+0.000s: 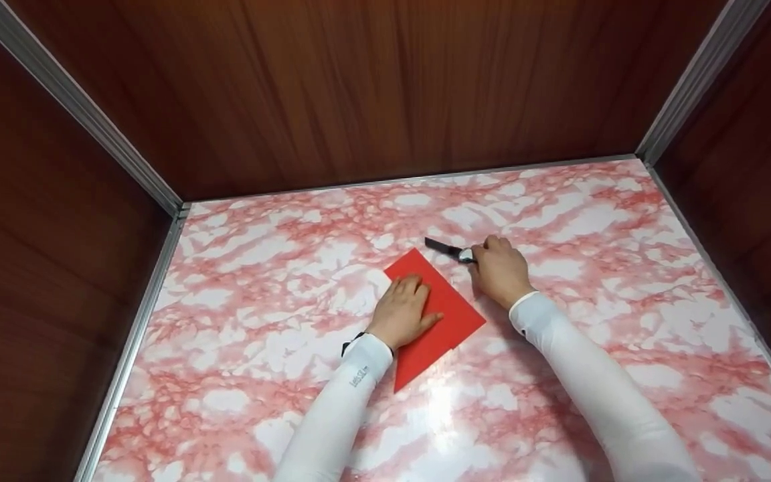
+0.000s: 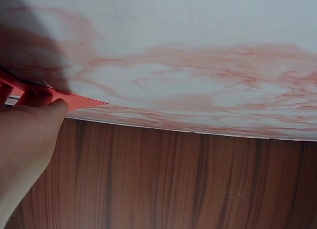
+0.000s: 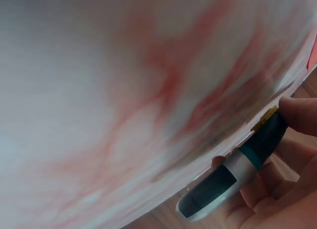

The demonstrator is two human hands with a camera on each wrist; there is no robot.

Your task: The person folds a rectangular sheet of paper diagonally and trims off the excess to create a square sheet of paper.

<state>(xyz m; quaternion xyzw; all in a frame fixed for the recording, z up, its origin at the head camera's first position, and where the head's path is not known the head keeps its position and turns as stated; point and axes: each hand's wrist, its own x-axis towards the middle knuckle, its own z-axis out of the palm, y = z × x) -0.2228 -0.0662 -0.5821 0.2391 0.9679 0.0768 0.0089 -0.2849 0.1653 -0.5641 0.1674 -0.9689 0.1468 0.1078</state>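
A piece of red paper [image 1: 452,311] lies at an angle on the table, with a small step along its lower right edge. My left hand [image 1: 402,311] rests on the paper's left part, palm down, thumb spread apart. In the left wrist view, a pointed corner of the red paper [image 2: 81,102] sticks out past that thumb. Just right of the paper, my right hand [image 1: 502,268] grips a utility knife [image 1: 451,251], its dark blade pointing left, apart from the paper. The knife's dark green and grey handle [image 3: 233,177] with a yellow slider shows in the right wrist view.
The table [image 1: 245,314] has a pink and white marbled top. Dark wood-grain panels [image 1: 332,94] wall it in at the back and both sides, with metal strips [image 1: 131,164] along the corners.
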